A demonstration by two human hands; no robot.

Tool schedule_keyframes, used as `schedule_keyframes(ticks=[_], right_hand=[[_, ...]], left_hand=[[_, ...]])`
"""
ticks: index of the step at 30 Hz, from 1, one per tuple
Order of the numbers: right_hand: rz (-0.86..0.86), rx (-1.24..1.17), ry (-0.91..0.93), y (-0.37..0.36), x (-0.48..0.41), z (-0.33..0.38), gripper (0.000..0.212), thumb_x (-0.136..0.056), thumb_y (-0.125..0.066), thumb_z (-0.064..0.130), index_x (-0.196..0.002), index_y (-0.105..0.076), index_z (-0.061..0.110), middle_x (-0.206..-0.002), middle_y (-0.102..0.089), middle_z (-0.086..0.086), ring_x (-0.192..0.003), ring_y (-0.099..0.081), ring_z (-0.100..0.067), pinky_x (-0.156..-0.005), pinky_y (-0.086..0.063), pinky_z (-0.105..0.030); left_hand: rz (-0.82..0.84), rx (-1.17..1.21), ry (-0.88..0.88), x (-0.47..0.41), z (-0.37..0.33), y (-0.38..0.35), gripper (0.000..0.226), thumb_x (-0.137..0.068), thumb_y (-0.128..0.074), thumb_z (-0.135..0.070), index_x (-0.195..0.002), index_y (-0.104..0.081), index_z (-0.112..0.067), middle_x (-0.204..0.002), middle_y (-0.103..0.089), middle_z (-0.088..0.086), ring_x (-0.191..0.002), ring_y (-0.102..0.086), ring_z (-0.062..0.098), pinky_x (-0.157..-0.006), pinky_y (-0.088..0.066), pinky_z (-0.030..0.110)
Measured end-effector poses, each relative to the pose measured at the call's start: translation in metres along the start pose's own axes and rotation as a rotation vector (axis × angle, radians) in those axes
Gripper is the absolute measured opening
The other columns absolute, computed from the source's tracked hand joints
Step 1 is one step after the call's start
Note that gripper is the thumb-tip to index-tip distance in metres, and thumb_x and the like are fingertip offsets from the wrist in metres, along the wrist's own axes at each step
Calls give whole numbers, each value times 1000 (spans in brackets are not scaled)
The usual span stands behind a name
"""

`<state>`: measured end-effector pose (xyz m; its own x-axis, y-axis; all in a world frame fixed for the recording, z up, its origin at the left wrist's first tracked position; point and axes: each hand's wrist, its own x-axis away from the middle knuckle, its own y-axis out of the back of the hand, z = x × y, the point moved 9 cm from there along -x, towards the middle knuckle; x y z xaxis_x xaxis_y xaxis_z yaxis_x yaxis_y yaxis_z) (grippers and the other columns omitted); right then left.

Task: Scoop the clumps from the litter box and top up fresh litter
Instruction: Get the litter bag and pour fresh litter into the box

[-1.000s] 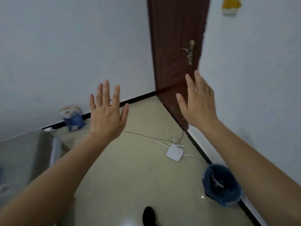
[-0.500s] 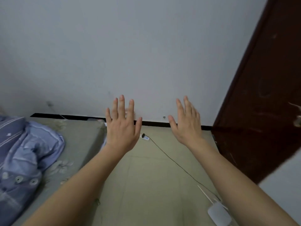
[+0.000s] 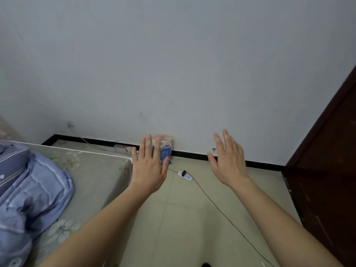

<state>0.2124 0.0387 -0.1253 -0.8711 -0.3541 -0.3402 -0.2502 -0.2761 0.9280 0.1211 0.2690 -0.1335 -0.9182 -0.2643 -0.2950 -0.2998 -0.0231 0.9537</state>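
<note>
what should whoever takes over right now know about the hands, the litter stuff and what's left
Left hand: open, raised, holding nothing.
Right hand: open, raised, holding nothing.
Blue-and-white bag, possibly the litter, stands on the floor against the wall, partly behind the left hand. No litter box or scoop in view.
Done: nothing visible.
Left: find the box and scoop, scoop the clumps, top up fresh litter.

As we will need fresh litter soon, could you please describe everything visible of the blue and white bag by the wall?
The blue and white bag stands roughly upright on the floor, against the wall at its black baseboard. It looks like soft plastic: blue front with print too small to read, pale crumpled top. The open left hand, nearer the camera, hides its left part.
</note>
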Motion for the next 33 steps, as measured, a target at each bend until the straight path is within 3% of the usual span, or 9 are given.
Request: schedule_keyframes(ticks=[5,10,17,23,28,33], right_hand=[[120,-43,32,-48,-116,-34,67,-103,-35,44,-158,-11,15,-164,-6,-14,-149,-17,-30,-119,-21,-44],[164,-135,10,-83,-234,-42,64,-104,-34,43,-158,-12,17,-164,-8,-13,-149,-16,-29,-120,-20,-43],[237,-219,34,-178,-377,4,63,-103,-33,45,-158,-12,20,-164,-14,-9,-148,-20,-25,-118,-25,-43],[295,-146,60,-300,-517,53,55,-103,-36,43,-151,-33,16,-148,-45,-5,-133,-44,-24,-104,-42,-38],[467,-169,-97,-410,-609,73,53,-104,-35,43,-149,-35,15,-145,-47,-8,-130,-46,-26,-100,-42,-39],[592,-178,-205,-510,-649,63,52,-104,-33,45,-149,-36,18,-145,-46,-7,-129,-46,-25,-100,-43,-40]], left_hand=[[105,-30,70,-104,-14,-44,70,-99,-13,-54,-156,1,-16,-163,5,13,-150,5,29,-120,-4,54],[72,-6,96,-205,0,-53,77,-92,1,-59,-156,-9,-18,-164,-1,12,-151,0,28,-120,-8,52],[23,35,151,-344,66,-104,72,-96,-10,-58,-156,-13,-18,-163,-6,13,-150,-4,30,-119,-14,53],[91,105,137,-501,155,-205,74,-96,-10,-57,-155,-18,-15,-162,-11,15,-150,-8,32,-118,-18,54],[259,173,161,-604,219,-305,78,-91,-3,-60,-156,-14,-18,-163,-6,13,-151,-4,29,-119,-15,49],[449,235,161,-658,253,-413,66,-100,-20,-54,-156,-13,-20,-164,-4,10,-151,-3,27,-119,-12,47]])
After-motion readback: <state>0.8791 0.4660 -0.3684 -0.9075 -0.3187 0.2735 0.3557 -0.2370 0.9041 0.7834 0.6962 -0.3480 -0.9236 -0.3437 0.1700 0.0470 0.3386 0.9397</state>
